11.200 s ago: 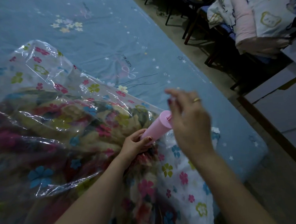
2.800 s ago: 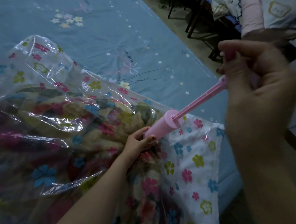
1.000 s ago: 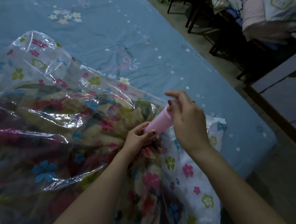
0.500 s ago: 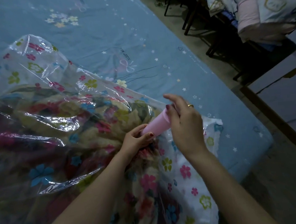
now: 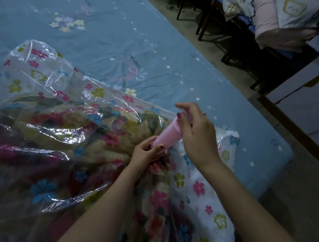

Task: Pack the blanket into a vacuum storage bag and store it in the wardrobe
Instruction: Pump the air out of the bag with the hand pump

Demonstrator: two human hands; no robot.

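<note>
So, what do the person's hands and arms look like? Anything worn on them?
Both forearms are bare, with no sleeves in view. The left hand has dark red polished nails. The right hand has the same polish on its thumbnail and wears a thin ring on one finger. No watch or bracelet shows.

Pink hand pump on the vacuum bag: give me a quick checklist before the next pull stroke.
1. Left hand grips the base of the pink cylindrical hand pump: ok.
2. Right hand at the pump's top end: ok; the handle itself is hidden.
3. Pump seated on the valve: cannot tell, fingers cover it.
4. Clear flower-printed plastic vacuum bag emptied of air: not ok, it looks puffy.
5. Patterned fleece blanket inside the bag: ok.
6. Bag lies on the blue bed sheet: ok.
</note>
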